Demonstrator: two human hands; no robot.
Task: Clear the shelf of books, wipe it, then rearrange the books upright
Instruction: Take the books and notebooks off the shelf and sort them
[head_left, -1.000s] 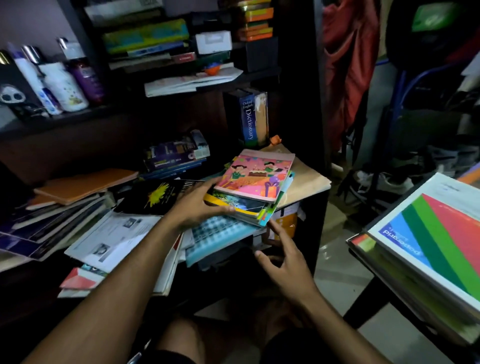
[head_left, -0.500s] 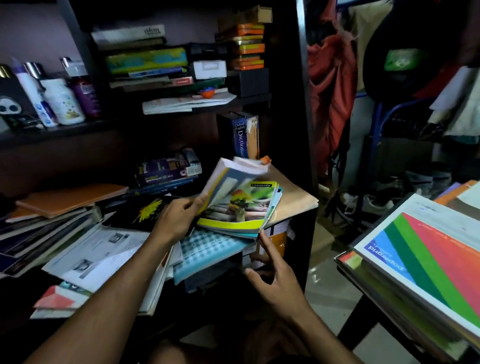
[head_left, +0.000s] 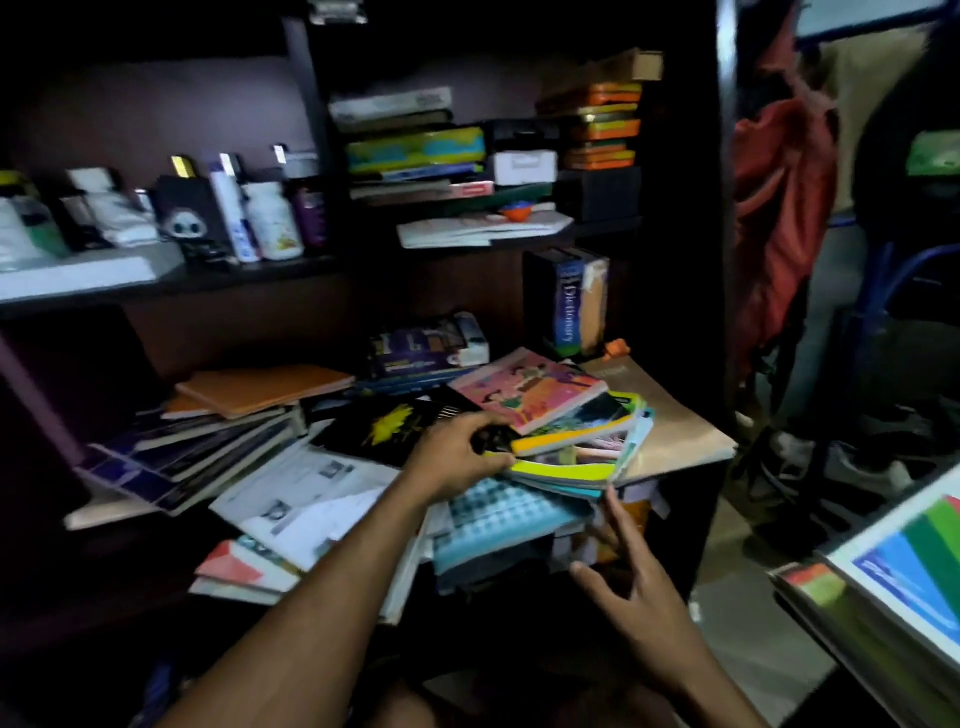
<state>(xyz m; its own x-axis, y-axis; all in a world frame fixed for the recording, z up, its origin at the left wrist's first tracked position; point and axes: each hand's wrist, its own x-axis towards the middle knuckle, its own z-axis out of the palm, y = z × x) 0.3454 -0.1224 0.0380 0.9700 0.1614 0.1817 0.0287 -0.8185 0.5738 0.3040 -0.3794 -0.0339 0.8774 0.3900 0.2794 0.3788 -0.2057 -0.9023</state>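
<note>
Books (head_left: 561, 431) lie in a loose pile at the front right of the lower shelf (head_left: 675, 441), the pink one on top. The left hand (head_left: 457, 457) pinches the pile's near edge — thumb over, fingers under — likely to lift several at once. The right hand (head_left: 639, 597) waits below with fingers spread, holding nothing, ready to take the weight. Half a second ago the pink book was tilted up; now it lies flat again.

Head camera looking forward and down at a crowded shelf (head_left: 670, 457)

It is sitting close above both forearms, facing the stacked books (head_left: 566, 426) at arm's reach, with a second pile (head_left: 893, 582) edging in at lower right.
</note>
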